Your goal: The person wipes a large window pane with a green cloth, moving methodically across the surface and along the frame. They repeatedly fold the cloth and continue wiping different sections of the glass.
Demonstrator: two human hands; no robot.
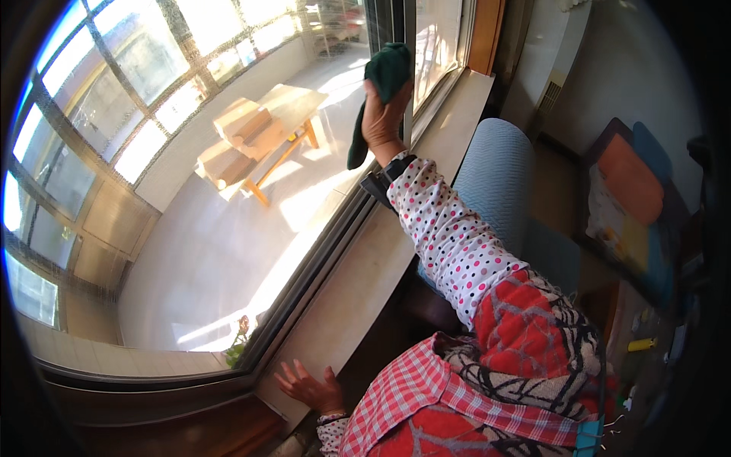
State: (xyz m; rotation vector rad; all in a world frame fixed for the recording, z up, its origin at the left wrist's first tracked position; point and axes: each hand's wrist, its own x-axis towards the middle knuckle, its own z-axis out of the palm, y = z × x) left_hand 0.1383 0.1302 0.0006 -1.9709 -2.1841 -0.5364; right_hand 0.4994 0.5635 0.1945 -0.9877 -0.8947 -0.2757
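Note:
My right hand (pixel 384 123) is raised along the window and grips a dark green cloth (pixel 389 71). The cloth lies at the glass beside the dark vertical window frame (pixel 409 68), and one end hangs down past my palm. A black strap (pixel 384 181) circles that wrist, over a polka-dot sleeve (pixel 451 228). Lower down, my left hand (pixel 311 389) rests on the pale windowsill (pixel 348 285) with fingers spread and nothing in it. Between the two hands runs the large window pane (pixel 228 274), with its dark lower track (pixel 308 291) along the sill.
Beyond the glass, a wooden bench (pixel 262 134) stands on a sunlit floor, and a plant (pixel 235 351) shows near the pane's lower corner. Inside, a light-blue ribbed padded piece (pixel 497 171) stands close to the sill. Coloured cushions (pixel 631 180) lie farther right.

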